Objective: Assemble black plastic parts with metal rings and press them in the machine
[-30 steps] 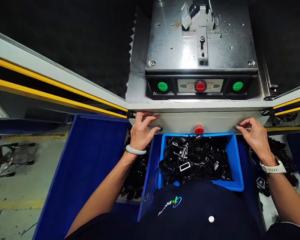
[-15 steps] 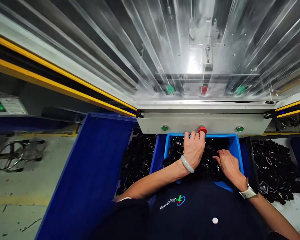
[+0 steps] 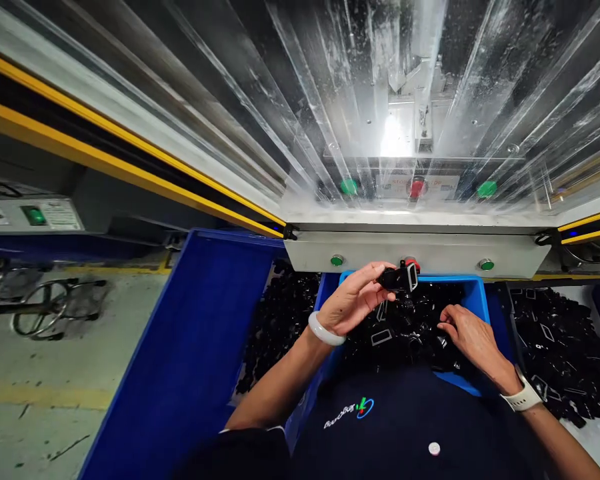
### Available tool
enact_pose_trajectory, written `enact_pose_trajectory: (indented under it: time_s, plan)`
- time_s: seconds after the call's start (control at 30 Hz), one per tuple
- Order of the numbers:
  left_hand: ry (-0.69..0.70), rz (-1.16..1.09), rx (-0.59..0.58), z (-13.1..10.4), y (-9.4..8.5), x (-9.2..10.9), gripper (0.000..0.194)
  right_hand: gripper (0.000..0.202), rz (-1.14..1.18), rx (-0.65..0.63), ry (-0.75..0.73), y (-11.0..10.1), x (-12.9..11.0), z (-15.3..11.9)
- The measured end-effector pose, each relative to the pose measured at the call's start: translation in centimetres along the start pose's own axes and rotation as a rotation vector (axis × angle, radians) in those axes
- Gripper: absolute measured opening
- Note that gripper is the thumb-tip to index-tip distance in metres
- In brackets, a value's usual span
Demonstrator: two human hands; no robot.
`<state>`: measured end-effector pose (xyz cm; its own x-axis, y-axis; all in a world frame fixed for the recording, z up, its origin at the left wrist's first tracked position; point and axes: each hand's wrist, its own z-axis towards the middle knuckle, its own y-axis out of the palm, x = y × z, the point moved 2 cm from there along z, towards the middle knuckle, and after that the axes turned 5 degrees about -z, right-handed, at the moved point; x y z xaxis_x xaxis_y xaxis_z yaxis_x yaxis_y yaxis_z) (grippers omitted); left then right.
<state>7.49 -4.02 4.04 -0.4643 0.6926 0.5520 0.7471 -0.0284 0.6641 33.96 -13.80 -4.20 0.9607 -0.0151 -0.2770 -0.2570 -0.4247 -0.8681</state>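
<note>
My left hand (image 3: 357, 300), with a pale bangle at the wrist, grips a black plastic part (image 3: 399, 279) between thumb and fingers. This part has a light-edged rectangular opening at its right end and is raised over a light-blue bin (image 3: 480, 300). Heaped inside the bin are many similar black parts (image 3: 410, 333). Over the bin's right side, my right hand (image 3: 467, 333) has its fingers curled in toward the thumb, low against the heap. Whatever its fingertips may hold is hidden among the dark parts. A white watch band (image 3: 523, 393) circles that wrist.
Beyond the bin stands a grey machine panel (image 3: 430, 250) with a red button (image 3: 411, 264) and green buttons (image 3: 487, 265). Ribbed clear sheeting (image 3: 300, 100) rises behind it. More black parts lie at left (image 3: 280, 313) and right (image 3: 565, 347). A dark-blue container (image 3: 180, 333) stands at left.
My left hand has drawn left and turned over, and now holds a black part up over the bin. The fingers of my right hand have drawn closer to its thumb.
</note>
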Motion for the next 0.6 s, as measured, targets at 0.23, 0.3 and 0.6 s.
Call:
enact_pose_trajectory:
  time_s: [0.23, 0.3, 0.6]
  plan:
    - [-0.016, -0.158, 0.093, 1.2, -1.2, -1.5, 0.024, 0.023, 0.45, 0.224, 0.044, -6.5, -1.8, -0.5]
    - [0.008, -0.116, 0.076, 1.3, -0.8, -1.5, 0.025, 0.031, 0.609, 0.369, 0.07, -8.7, -3.5, -0.7]
    - [0.266, 0.193, 0.05, 1.2, 2.6, -1.0, 0.031, 0.037, 0.776, 0.326, 0.002, -11.7, -8.8, 2.2]
